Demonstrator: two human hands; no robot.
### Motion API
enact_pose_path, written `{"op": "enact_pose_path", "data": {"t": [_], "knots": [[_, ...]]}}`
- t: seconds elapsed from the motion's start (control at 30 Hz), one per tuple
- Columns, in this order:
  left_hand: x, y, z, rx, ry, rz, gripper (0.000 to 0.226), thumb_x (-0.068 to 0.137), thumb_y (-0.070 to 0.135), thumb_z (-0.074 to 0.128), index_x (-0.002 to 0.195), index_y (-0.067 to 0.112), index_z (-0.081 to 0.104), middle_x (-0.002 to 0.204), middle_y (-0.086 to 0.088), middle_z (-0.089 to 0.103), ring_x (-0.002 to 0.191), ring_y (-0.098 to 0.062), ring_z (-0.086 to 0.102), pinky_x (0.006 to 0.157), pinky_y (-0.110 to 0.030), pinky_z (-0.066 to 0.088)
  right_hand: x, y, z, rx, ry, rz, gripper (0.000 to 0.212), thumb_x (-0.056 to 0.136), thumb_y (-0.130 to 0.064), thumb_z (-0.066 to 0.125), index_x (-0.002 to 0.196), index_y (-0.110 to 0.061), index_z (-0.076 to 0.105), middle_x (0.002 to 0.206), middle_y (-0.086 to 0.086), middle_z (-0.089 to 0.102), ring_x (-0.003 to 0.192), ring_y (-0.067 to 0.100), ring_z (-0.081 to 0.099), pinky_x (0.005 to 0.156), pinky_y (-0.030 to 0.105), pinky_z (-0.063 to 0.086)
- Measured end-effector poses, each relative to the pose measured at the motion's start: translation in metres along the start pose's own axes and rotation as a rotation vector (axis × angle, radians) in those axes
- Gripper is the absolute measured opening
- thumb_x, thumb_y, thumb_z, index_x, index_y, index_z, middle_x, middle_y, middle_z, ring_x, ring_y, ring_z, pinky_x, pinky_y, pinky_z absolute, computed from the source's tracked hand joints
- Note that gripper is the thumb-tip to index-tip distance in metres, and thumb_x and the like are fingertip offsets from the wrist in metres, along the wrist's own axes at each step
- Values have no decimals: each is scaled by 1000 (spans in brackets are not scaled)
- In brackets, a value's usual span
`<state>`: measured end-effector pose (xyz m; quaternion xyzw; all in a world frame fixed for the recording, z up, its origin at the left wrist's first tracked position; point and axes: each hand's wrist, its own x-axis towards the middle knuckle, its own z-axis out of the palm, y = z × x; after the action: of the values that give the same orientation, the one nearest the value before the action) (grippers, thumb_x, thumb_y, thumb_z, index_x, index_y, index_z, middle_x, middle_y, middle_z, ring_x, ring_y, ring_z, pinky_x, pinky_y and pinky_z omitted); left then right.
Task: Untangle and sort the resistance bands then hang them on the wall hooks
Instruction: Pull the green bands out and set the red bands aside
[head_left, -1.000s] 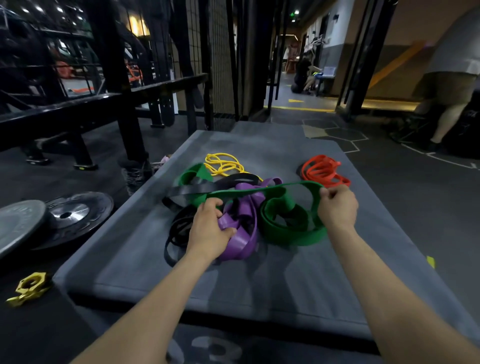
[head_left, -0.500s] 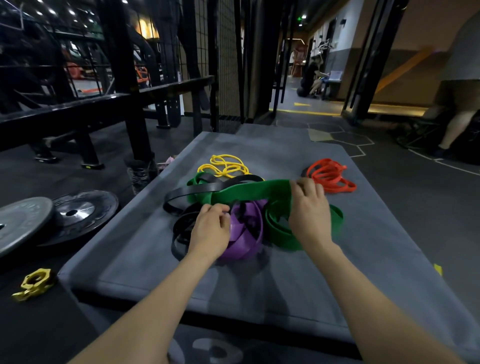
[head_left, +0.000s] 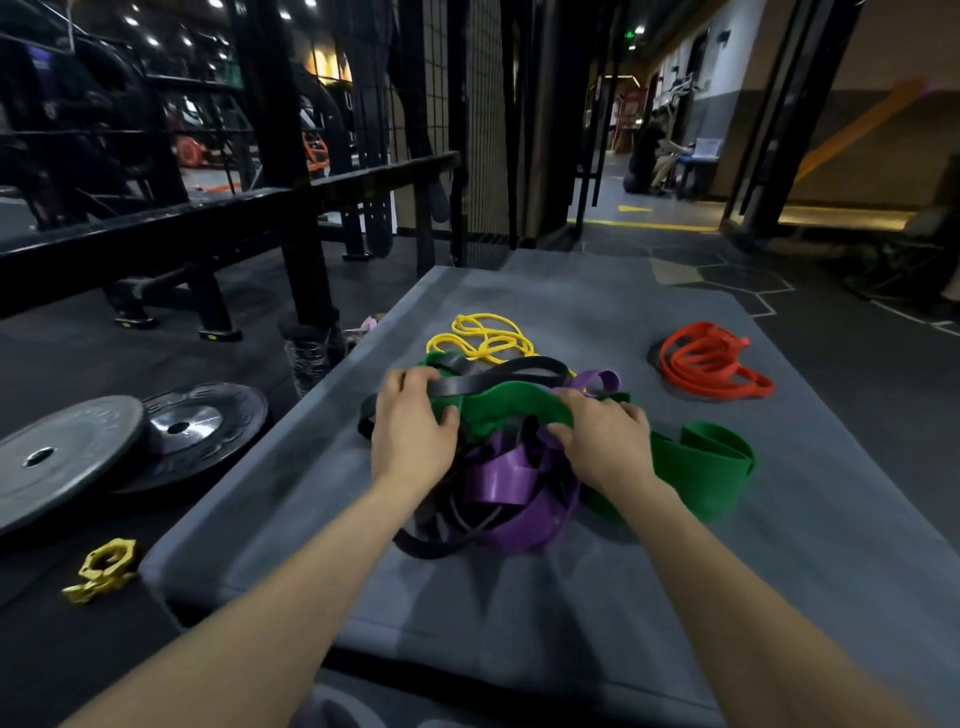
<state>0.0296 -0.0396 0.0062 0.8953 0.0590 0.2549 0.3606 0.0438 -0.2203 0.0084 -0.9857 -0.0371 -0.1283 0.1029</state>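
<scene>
**Both hands working in the knot of bands**

The green band (head_left: 519, 408) lies across the tangle at the centre of the frame, over the purple band (head_left: 511, 480) and the black band (head_left: 493, 376). The left hand (head_left: 413, 431) grips black and green together; the right hand (head_left: 602, 441) pinches green, probably to pull it free. The red band (head_left: 709, 366), upper right on the grey mat (head_left: 571, 597), looks already sorted.

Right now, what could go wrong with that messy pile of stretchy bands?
The green band that both hands grip is still woven with the black band and purple band, so pulling may tighten the knot. If it slips from the left hand or right hand, it could snap back. Tugging might also drag the yellow band into the tangle.
</scene>
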Motion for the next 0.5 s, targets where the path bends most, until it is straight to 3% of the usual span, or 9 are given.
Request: {"op": "enact_pose_path", "data": {"t": [0.2,0.33,0.4,0.5], "knots": [[41,1,14,370,-237,-37,71,81,44,64,137,14,32,140,-8,38,129,-30,38,102,-40,36,1,4,-3,126,1,17,41,91,-32,53,132,-35,48,122,4,64,116,27,55,99,37,34],[47,4,16,386,-274,-76,42,87,30,57,121,8,46,129,-14,50,116,-36,52,89,-41,45,0,11,-11,282,13,56,37,89,-29,56,126,-35,55,115,8,66,111,33,57,92,40,43],[52,7,9,278,-271,-19,28,88,21,53,110,5,55,114,-19,61,109,-37,56,86,-39,46,-1,15,-15,354,63,100,35,87,-29,59,121,-36,59,112,11,67,109,34,58,89,40,46],[62,21,-10,83,-250,24,24,89,15,50,109,6,61,98,-14,66,96,-30,60,80,-32,45,-3,21,-25,458,145,196,34,84,-28,63,118,-32,63,113,12,68,109,34,60,89,39,47]]}}
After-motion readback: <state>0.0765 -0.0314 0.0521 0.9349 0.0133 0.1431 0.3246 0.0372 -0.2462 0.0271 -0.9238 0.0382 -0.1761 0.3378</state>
